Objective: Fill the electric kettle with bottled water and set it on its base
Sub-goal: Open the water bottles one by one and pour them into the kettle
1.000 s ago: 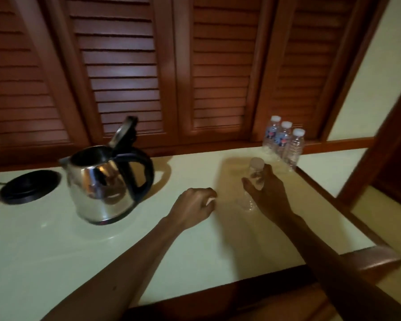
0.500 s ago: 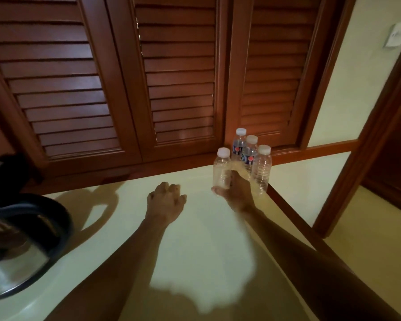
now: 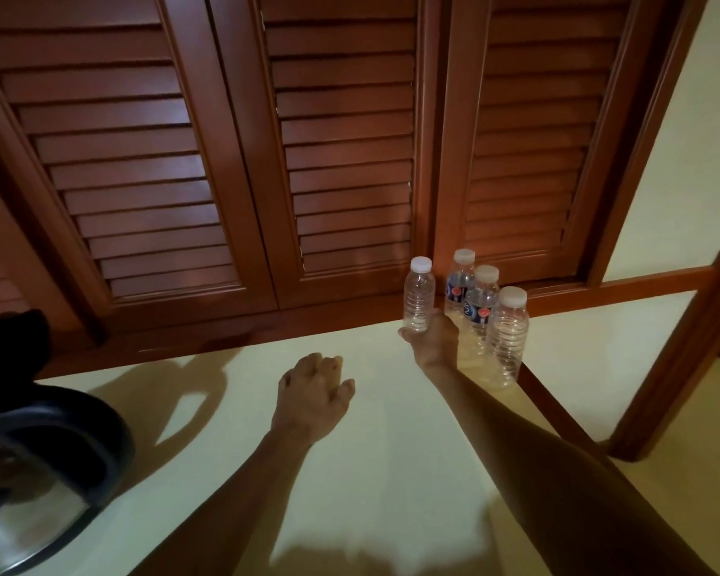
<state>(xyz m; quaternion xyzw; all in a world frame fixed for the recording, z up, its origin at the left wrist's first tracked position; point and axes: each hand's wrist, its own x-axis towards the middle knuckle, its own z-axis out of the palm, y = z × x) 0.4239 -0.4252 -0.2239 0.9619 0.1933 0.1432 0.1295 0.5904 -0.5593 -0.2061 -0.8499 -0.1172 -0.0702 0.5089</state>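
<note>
1. Right now the right hand (image 3: 432,342) holds a clear bottle (image 3: 419,298) upright, grip curled round its lower part; white cap on top, no label showing, looks clear inside, fill level can't be told.
2. Landmark: the three-bottle cluster (image 3: 485,309) at the back right corner of the pale tabletop (image 3: 391,451). The held bottle is just left of that cluster, close beside its rear bottle; touching or not, cannot tell.
3. Cluster: all three upright with white caps; two rear ones carry dark labels with a red spot, the front one is plain and ribbed.
4. Left hand (image 3: 314,394) is left of the cluster and nearer the person, palm down, fingers loosely bent, holding nothing; whether it touches the tabletop is unclear.
5. Electric kettle (image 3: 38,459) sits far left of the cluster at the picture's edge, only partly seen: shiny steel body, black handle loop, black lid part (image 3: 15,347) standing up. Its base is out of view.
6. Louvered wooden doors (image 3: 225,160) stand right behind the cluster, along the tabletop's back edge.
7. Wooden door frame (image 3: 682,367) is to the right of the cluster.
</note>
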